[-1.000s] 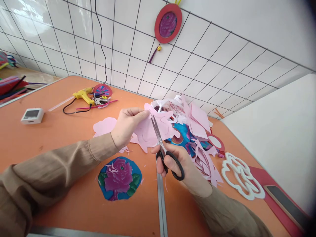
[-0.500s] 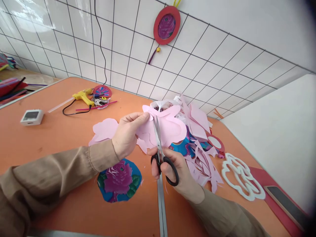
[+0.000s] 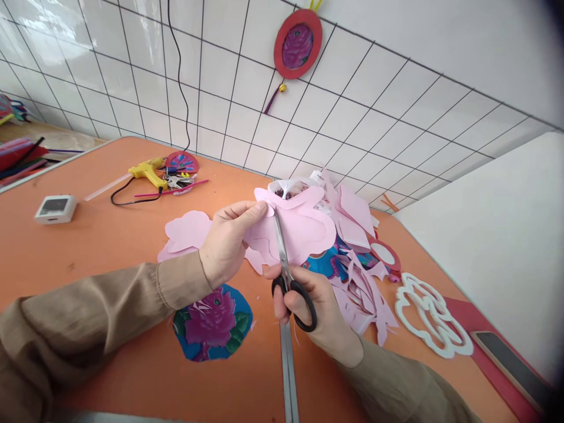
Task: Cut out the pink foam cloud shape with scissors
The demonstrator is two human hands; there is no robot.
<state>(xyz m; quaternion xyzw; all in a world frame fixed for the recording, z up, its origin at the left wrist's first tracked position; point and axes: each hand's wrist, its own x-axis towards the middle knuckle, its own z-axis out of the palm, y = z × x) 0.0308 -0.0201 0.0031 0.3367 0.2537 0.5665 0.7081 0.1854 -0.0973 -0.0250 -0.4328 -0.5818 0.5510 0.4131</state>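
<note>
My left hand [image 3: 227,241] pinches the left edge of a pink paper flower shape [image 3: 304,226], held up above the orange table [image 3: 88,247]. My right hand [image 3: 308,305] grips black-handled scissors [image 3: 288,267], fingers through the loops. The blades point up and away into the pink paper near my left thumb. Below my hands a round picture of a purple rose on blue [image 3: 214,320] lies flat on the table.
A heap of pink paper scraps [image 3: 356,264] lies right of my hands, with a white flower outline [image 3: 432,320] beyond. A yellow glue gun [image 3: 145,170] and white timer [image 3: 55,208] sit at far left. A red-framed rose ornament [image 3: 297,44] hangs on the wire grid.
The pink paper has been turned and lifted, its broad lobe now to the right of the blades. The scissors have closed and moved a little left and up along the cut.
</note>
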